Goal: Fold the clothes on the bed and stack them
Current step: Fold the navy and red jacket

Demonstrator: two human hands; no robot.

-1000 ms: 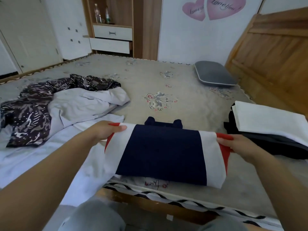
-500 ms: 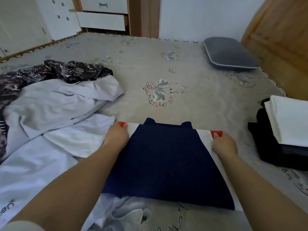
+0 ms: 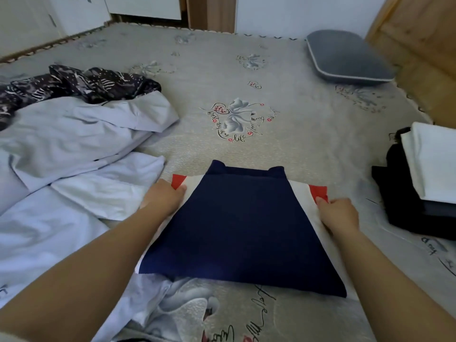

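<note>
Navy shirt (image 3: 241, 228), folded, flat on the bed (image 3: 283, 144) — left hand (image 3: 161, 197) and right hand (image 3: 339, 213) pinching its far corners; folded stack (image 3: 424, 178) to its right.

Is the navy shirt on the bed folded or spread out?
Folded: the navy shirt lies as a compact panel, both hands at its far corners.

Soft, even daylight, source out of view; no glare. Faint shadow under the navy garment (image 3: 241, 228) at its near edge. Wide-angle bending toward the corners. Slightly soft throughout, perhaps motion blur around the grey pillow (image 3: 345, 58).
</note>
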